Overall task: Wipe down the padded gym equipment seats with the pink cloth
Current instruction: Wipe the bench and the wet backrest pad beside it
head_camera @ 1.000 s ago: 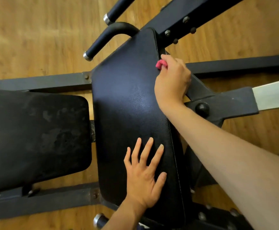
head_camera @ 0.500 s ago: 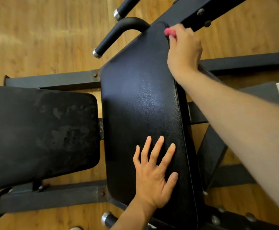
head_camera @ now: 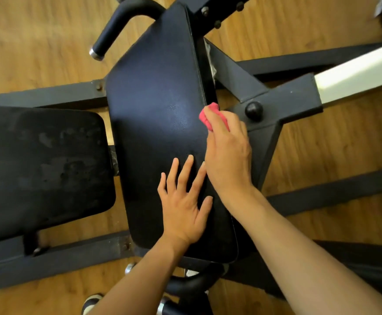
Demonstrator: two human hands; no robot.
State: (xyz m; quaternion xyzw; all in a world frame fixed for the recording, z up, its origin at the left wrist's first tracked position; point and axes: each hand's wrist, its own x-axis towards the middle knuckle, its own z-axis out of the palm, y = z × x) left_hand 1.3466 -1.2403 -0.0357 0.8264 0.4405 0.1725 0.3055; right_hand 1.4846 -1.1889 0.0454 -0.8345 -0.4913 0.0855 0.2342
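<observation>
A long black padded seat (head_camera: 158, 105) runs up the middle of the view. My right hand (head_camera: 228, 155) is closed on the bunched pink cloth (head_camera: 208, 115) and presses it against the pad's right edge, about halfway along. My left hand (head_camera: 185, 201) lies flat with its fingers spread on the pad's near part, right beside my right wrist. A second, wider black pad (head_camera: 42, 169) with dull smudges sits to the left.
The dark steel frame (head_camera: 276, 105) with a round black knob (head_camera: 253, 110) sits right of the cloth. A white bar (head_camera: 355, 73) extends right. A curved black handle (head_camera: 119, 21) rises at the pad's far left, another lies near my arms. Wooden floor (head_camera: 37, 42) lies all around.
My right hand has drawn the pink cloth back along the pad's right edge, from the far top corner to the middle. My left hand has stayed flat on the pad.
</observation>
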